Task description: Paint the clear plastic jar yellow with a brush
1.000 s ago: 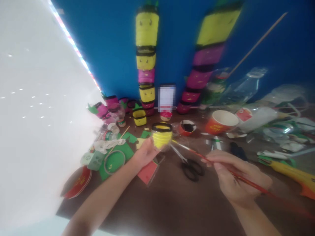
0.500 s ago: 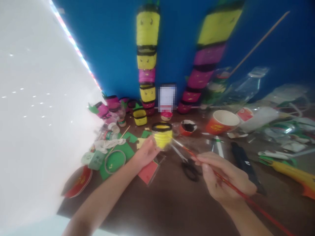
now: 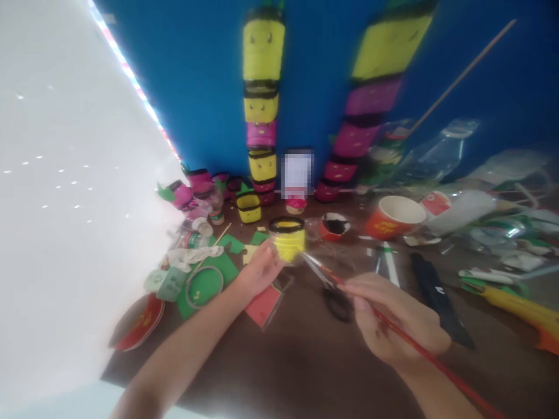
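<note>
My left hand (image 3: pixel 263 265) is closed on the near left side of a small yellow cup (image 3: pixel 292 244) with a black rim. In my right hand (image 3: pixel 395 320) I grip a long red paintbrush (image 3: pixel 404 334), its pale tip close to the lower right side of the cup; whether it touches, I cannot tell. Beneath the brush lie scissors (image 3: pixel 336 304) with black handles. A small red cup (image 3: pixel 335 227) holding dark paint stands just behind, to the right of the yellow cup.
Green sheets, a tape ring (image 3: pixel 204 287) and a red card (image 3: pixel 264 306) lie at left. A red paper cup (image 3: pixel 398 217), a black strip (image 3: pixel 439 297), a yellow glue gun (image 3: pixel 519 308) and plastic bottles crowd the right. Yellow and magenta stacks (image 3: pixel 262 105) rise along the blue wall.
My right hand has moved slightly left and down, and the brush tip is now lower on the yellow cup's right side. The left hand stays nearly in place.
</note>
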`<state>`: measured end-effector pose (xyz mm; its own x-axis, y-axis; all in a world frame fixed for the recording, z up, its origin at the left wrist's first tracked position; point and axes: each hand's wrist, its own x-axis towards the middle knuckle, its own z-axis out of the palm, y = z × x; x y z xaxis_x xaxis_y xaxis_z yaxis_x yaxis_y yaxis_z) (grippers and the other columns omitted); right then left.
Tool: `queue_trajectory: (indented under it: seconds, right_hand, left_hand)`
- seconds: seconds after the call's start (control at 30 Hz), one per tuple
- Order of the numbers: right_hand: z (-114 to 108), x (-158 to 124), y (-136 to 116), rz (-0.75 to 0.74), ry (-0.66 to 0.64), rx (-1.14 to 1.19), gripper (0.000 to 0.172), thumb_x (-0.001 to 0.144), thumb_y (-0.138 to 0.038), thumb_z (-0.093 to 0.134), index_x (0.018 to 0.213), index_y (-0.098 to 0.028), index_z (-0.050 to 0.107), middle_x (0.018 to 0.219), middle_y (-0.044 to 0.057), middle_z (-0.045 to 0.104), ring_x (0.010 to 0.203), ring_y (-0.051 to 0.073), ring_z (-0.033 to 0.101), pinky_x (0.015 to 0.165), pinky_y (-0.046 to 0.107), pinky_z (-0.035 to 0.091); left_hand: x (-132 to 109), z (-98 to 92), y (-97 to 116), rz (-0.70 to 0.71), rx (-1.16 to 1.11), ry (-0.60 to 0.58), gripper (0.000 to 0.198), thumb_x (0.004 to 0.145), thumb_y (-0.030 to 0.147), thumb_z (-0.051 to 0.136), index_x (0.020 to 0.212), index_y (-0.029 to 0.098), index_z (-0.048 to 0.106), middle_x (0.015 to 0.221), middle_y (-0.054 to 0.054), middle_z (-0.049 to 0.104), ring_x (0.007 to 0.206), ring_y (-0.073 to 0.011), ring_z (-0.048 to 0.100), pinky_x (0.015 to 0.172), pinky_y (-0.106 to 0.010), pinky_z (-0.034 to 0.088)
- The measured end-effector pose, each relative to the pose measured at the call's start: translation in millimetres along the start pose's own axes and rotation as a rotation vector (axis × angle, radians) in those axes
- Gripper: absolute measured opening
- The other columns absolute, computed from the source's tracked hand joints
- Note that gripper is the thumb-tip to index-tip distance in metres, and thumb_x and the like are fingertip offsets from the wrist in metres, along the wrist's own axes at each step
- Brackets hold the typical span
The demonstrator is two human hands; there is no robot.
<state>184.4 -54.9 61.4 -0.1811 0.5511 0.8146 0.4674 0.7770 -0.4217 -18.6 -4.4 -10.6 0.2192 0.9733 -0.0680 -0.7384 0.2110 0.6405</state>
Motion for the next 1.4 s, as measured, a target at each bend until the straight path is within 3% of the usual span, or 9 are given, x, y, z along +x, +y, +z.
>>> queue_trajectory:
  seconds: [0.17,0.5,0.77,0.93,1.2,1.4]
  right_hand:
    - [1.0,0.8,-0.7,0.001,0.031,-0.035,0.026,0.071,0.000,0.054,0.088,-0.019,0.063,0.075,0.003,0.065,0.067,0.015,0.065,0.064,0.027,0.054]
    - [-0.4,0.6,-1.4,0.016,0.014,-0.025,0.022,0.074,-0.004,0.052,0.083,-0.021,0.062,0.070,0.001,0.066,0.064,0.015,0.065,0.060,0.027,0.055]
    - [-1.8,-1.0,-0.2,0.081,0.023,0.013,0.020,0.076,-0.007,0.052,0.084,-0.022,0.063,0.072,0.002,0.068,0.065,0.016,0.067,0.059,0.028,0.056]
    - [-1.5,-0.8,0.6,0.154,0.131,0.004,0.020,0.077,-0.007,0.052,0.086,-0.022,0.062,0.072,0.002,0.068,0.066,0.016,0.066,0.061,0.029,0.057]
    - [3.6,0.2,-1.4,0.142,0.110,-0.030,0.019,0.079,-0.007,0.052,0.087,-0.021,0.062,0.074,0.003,0.069,0.064,0.015,0.067,0.063,0.028,0.058]
    - [2.7,-0.3,-1.9,0.139,0.107,-0.025,0.021,0.077,-0.005,0.053,0.088,-0.020,0.063,0.074,0.003,0.068,0.062,0.015,0.065,0.061,0.027,0.057]
  left_hand:
    - [-0.5,1.3,-0.1,0.016,-0.025,-0.041,0.041,0.073,0.034,0.067,0.110,0.018,0.058,0.111,-0.008,0.064,0.123,-0.0252,0.046,0.108,-0.043,0.029]
    - [-0.1,-1.2,-1.5,0.006,-0.026,0.033,0.030,0.076,0.033,0.064,0.101,0.018,0.061,0.108,-0.008,0.064,0.125,-0.0245,0.045,0.108,-0.041,0.029]
    - [-1.8,6.4,3.6,0.018,-0.025,-0.084,0.033,0.080,0.038,0.060,0.104,0.016,0.062,0.112,-0.008,0.065,0.121,-0.0236,0.049,0.109,-0.040,0.030]
    - [-1.4,10.5,7.0,-0.075,-0.115,-0.003,0.035,0.085,0.038,0.052,0.110,0.014,0.060,0.120,-0.010,0.061,0.125,-0.0229,0.046,0.109,-0.039,0.031]
    - [-1.0,11.2,7.1,-0.144,-0.148,0.049,0.045,0.085,0.040,0.052,0.121,0.013,0.054,0.121,-0.013,0.061,0.125,-0.0247,0.047,0.110,-0.040,0.031]
    - [-0.6,7.9,5.2,-0.140,-0.146,0.024,0.046,0.087,0.039,0.048,0.125,0.013,0.051,0.120,-0.012,0.061,0.123,-0.0230,0.048,0.111,-0.040,0.030]
